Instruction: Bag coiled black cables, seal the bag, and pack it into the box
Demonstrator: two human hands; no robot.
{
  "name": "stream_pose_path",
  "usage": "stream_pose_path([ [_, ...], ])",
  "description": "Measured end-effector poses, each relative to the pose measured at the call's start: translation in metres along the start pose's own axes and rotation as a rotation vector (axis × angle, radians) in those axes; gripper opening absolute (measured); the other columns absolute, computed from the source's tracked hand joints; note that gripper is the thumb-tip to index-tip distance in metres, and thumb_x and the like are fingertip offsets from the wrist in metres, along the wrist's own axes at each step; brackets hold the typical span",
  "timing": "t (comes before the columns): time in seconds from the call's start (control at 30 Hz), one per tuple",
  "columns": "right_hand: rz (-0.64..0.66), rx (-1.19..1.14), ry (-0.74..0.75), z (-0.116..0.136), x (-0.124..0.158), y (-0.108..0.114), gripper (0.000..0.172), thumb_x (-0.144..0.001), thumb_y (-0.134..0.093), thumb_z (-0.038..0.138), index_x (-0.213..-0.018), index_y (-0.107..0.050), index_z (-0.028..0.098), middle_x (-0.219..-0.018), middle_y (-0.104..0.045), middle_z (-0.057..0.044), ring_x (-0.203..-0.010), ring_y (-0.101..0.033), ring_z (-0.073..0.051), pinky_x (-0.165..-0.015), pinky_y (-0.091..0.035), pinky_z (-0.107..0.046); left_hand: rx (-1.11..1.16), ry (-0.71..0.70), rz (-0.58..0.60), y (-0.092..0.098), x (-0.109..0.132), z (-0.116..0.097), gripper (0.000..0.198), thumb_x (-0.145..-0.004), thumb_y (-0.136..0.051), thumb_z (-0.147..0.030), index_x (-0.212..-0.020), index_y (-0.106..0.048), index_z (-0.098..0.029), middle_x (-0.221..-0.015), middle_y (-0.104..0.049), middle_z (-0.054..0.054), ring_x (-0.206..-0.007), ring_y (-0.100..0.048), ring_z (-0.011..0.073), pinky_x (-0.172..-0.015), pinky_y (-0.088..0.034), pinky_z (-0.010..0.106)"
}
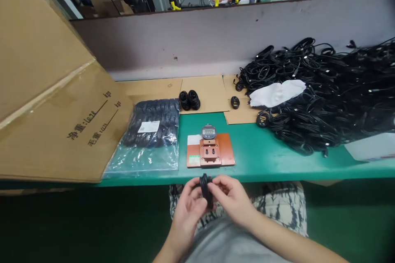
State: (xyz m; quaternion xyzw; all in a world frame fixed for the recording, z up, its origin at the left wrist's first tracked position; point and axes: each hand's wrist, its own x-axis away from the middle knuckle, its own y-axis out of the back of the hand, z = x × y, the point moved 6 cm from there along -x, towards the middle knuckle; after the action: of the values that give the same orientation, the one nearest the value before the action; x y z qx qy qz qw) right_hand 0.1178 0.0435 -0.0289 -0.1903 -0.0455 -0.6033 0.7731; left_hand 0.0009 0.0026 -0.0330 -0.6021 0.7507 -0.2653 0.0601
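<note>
Both my hands hold one small coiled black cable [205,190] over my lap, just below the green table's front edge [277,171]. My left hand [188,207] grips the coil from the left with its fingers curled round it. My right hand [231,197] pinches it from the right. Straight ahead on the table stands a copper-coloured fixture [210,151] with a round digital gauge [209,132] reading zeros.
A clear plastic bag of coiled cables [152,131] lies left of the fixture, beside a big cardboard box [46,102]. Two finished coils [189,100] and one more [235,102] rest on cardboard sheets. A large heap of loose black cables [324,94] and a white cloth [276,93] fill the right.
</note>
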Motion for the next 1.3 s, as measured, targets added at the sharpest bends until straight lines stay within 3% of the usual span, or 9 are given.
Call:
stream_pose_path([
  [0.07, 0.002, 0.008, -0.020, 0.001, -0.003, 0.002, 0.051, -0.072, -0.065, 0.062, -0.078, -0.060, 0.011, -0.069, -0.053, -0.005, -0.057, -0.048, -0.008, -0.048, -0.042, -0.012, -0.013, 0.073, 0.094, -0.008, -0.005, -0.001, 0.064, -0.085, -0.060, -0.024, -0.131, -0.017, -0.017, -0.138, -0.030, 0.024, -0.114, -0.051, 0.0278, -0.088, -0.048, 0.038],
  [0.17, 0.075, -0.102, -0.086, 0.000, -0.005, -0.002, 0.052, -0.071, -0.065, 0.061, -0.084, -0.058, 0.012, -0.064, -0.053, -0.005, -0.049, -0.049, -0.011, -0.041, -0.039, -0.015, -0.071, 0.131, 0.045, -0.010, -0.014, -0.006, 0.077, -0.078, -0.068, -0.021, -0.131, -0.012, -0.014, -0.130, -0.040, 0.026, -0.106, -0.056, 0.0268, -0.081, -0.051, 0.032],
  [0.27, 0.114, -0.172, -0.107, 0.000, -0.008, -0.006, 0.052, -0.072, -0.063, 0.062, -0.073, -0.052, 0.012, -0.054, -0.049, -0.003, -0.043, -0.048, -0.015, -0.039, -0.039, -0.017, -0.110, 0.114, 0.020, -0.013, -0.022, -0.012, 0.081, -0.078, -0.068, -0.022, -0.132, -0.009, -0.011, -0.110, -0.055, 0.021, -0.087, -0.063, 0.0213, -0.071, -0.053, 0.030],
  [0.37, 0.086, -0.233, -0.100, 0.001, -0.013, -0.006, 0.055, -0.073, -0.063, 0.062, -0.062, -0.045, 0.012, -0.048, -0.043, -0.002, -0.040, -0.045, -0.014, -0.038, -0.038, -0.018, -0.113, 0.065, 0.035, -0.015, -0.027, -0.016, 0.082, -0.078, -0.067, -0.022, -0.133, -0.007, -0.011, -0.095, -0.059, 0.015, -0.077, -0.063, 0.0178, -0.070, -0.053, 0.030],
  [0.53, 0.020, -0.349, -0.097, 0.001, -0.022, -0.003, 0.056, -0.067, -0.070, 0.060, -0.060, -0.043, 0.012, -0.046, -0.037, 0.001, -0.036, -0.037, -0.010, -0.035, -0.036, -0.019, -0.114, 0.016, -0.024, -0.014, -0.033, -0.018, 0.085, -0.077, -0.069, -0.022, -0.134, -0.007, -0.011, -0.097, -0.058, 0.015, -0.083, -0.063, 0.0194, -0.073, -0.054, 0.031],
  [0.83, -0.003, -0.415, -0.150, 0.004, -0.026, -0.006, 0.062, -0.060, -0.076, 0.063, -0.055, -0.042, 0.011, -0.046, -0.036, 0.000, -0.037, -0.037, -0.010, -0.034, -0.034, -0.019, -0.142, -0.031, 0.046, -0.012, -0.039, -0.023, 0.076, -0.081, -0.064, -0.019, -0.134, -0.010, -0.013, -0.098, -0.059, 0.014, -0.086, -0.063, 0.0206, -0.076, -0.053, 0.034],
  [1.07, 0.021, -0.438, -0.166, 0.004, -0.027, -0.008, 0.060, -0.062, -0.073, 0.064, -0.061, -0.042, 0.013, -0.049, -0.038, 0.001, -0.038, -0.038, -0.011, -0.033, -0.038, -0.022, -0.173, -0.009, 0.001, -0.013, -0.043, -0.025, 0.079, -0.078, -0.067, -0.023, -0.134, -0.011, -0.012, -0.094, -0.059, 0.015, -0.077, -0.062, 0.0202, -0.059, -0.053, 0.029],
  [1.3, 0.003, -0.437, -0.186, 0.005, -0.027, -0.007, 0.058, -0.068, -0.068, 0.062, -0.056, -0.041, 0.012, -0.045, -0.037, -0.001, -0.036, -0.039, -0.013, -0.033, -0.036, -0.021, -0.176, 0.011, -0.030, -0.016, -0.047, -0.029, 0.078, -0.079, -0.067, -0.024, -0.134, -0.012, -0.014, -0.091, -0.060, 0.014, -0.070, -0.061, 0.0185, -0.053, -0.050, 0.026],
])
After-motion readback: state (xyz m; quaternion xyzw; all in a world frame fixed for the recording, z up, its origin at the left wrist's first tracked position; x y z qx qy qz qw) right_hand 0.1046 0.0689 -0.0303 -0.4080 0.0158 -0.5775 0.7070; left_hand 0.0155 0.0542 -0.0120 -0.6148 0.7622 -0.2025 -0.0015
